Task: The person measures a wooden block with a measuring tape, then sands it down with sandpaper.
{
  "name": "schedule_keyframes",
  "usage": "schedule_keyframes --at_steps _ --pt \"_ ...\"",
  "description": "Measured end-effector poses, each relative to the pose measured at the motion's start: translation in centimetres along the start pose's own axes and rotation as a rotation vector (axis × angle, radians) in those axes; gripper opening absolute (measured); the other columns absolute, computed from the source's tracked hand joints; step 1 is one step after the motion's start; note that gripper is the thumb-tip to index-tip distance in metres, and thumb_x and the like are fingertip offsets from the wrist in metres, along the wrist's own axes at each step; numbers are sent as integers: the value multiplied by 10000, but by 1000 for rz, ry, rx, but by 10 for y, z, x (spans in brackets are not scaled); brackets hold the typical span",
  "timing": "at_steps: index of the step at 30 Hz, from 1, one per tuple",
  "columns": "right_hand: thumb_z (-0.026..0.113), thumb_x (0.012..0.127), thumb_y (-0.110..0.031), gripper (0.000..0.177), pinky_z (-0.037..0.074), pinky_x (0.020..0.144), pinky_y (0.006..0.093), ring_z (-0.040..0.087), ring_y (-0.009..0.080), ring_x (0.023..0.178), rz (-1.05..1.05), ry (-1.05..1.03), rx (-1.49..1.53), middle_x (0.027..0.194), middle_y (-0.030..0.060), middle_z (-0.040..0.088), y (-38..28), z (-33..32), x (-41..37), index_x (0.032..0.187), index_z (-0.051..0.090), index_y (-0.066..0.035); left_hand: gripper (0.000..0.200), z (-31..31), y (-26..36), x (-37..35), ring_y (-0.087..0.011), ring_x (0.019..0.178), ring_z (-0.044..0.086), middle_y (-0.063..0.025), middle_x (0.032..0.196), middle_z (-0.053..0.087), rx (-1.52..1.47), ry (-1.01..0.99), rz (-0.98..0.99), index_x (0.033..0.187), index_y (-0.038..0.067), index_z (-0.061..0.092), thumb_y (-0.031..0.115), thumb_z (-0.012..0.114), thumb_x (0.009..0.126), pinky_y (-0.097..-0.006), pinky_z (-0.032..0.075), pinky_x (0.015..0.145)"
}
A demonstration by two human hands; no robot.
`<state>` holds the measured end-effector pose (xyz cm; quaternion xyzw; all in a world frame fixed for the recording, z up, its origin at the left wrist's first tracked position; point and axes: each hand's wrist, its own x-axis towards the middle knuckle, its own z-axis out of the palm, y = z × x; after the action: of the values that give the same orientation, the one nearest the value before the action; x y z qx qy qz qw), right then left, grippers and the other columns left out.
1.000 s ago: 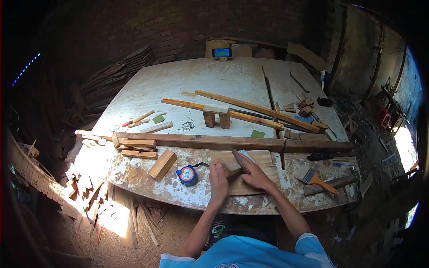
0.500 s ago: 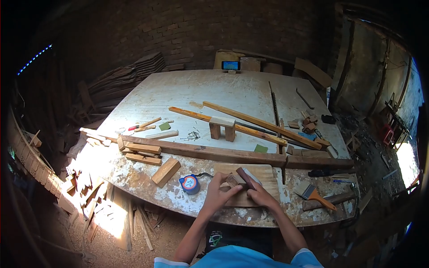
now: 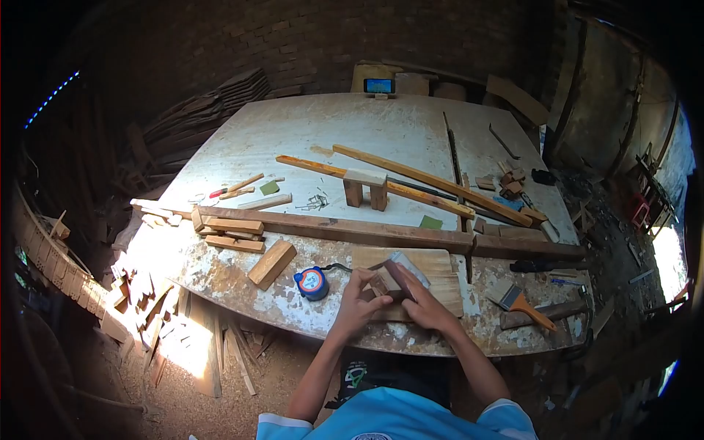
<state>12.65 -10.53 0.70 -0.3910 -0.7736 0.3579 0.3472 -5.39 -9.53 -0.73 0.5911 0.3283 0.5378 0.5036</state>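
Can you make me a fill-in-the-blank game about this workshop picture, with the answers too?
1. The tape measure has a mostly ____ case.
2. The paintbrush has an ____ handle.
3. The left hand holds a small block made of ____.
4. The tape measure lies nearer to the ____ hand than to the right hand.

Missing words: blue; orange; wood; left.

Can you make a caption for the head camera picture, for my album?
A left hand holds a wooden block and a right hand a dark piece, with a blue tape measure nearby.
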Motion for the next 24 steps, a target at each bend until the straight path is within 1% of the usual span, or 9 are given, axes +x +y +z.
schedule_keyframes --at_steps 3,5,9,10,13,16,19,20,24 --pt "414 661 -20 766 113 1116 401 147 323 1361 99 3 45 1447 174 216 -14 -5 0 1396 199 -14 466 6 -2 0 -176 1007 495 -85 1042 476 -42 -19 2 1067 21 445 97 740 715 -297 416 877" --pt "413 657 -13 776 102 1117 408 136 319 1365 -78 34 105 1455 169 200 -41 3 -7 1400 192 -24 447 2 -21 3 -176 1039 485 -87 1061 473 94 -57 119 1077 25 438 66 719 731 -302 415 904" --pt "418 657 -24 780 107 1115 403 119 311 1370 -1 87 -152 1461 153 177 18 -4 -12 1400 181 -19 433 9 -12 -6 -192 1154 440 -93 1139 450 -111 -101 75 1082 24 444 -28 687 728 -304 407 953" --pt "412 679 -30 756 117 1114 391 122 314 1368 23 49 -7 1463 148 171 22 -11 -12 1398 180 -15 438 11 -8 -7 -206 1168 436 -92 1169 432 -179 -102 34 1079 17 445 -53 684 718 -300 396 968" --pt "414 698 -54 740 120 1114 378 128 318 1365 87 53 -18 1460 153 174 22 -17 -14 1398 177 -15 488 6 -15 4 -228 1178 433 -126 1196 454 216 -88 260 1166 49 445 20 681 739 -311 442 892" --pt "411 717 -60 725 129 1109 369 137 324 1361 138 142 -12 1454 176 172 23 -9 -17 1395 165 5 472 13 -6 13 -240 1112 494 -167 1136 509 243 -4 244 1180 50 445 73 655 758 -306 449 854" --pt "402 734 -51 703 133 1105 370 150 335 1355 107 173 -34 1445 204 178 14 0 -9 1390 160 28 474 41 18 14 -263 1009 564 -189 1026 561 303 115 -44 1180 42 432 37 614 741 -317 437 857" --pt "402 736 -52 701 133 1105 370 151 335 1355 114 188 -19 1444 208 178 12 3 -9 1390 161 29 528 41 22 17 -331 939 601 -221 983 588 408 64 -127 1204 45 399 3 596 716 -374 443 838" --pt "401 743 -55 705 134 1107 359 148 326 1358 65 171 -21 1450 219 164 18 -3 -2 1400 156 12 474 41 26 21 -438 894 572 -294 942 593 374 84 194 1173 -1 425 22 603 733 -452 456 764"
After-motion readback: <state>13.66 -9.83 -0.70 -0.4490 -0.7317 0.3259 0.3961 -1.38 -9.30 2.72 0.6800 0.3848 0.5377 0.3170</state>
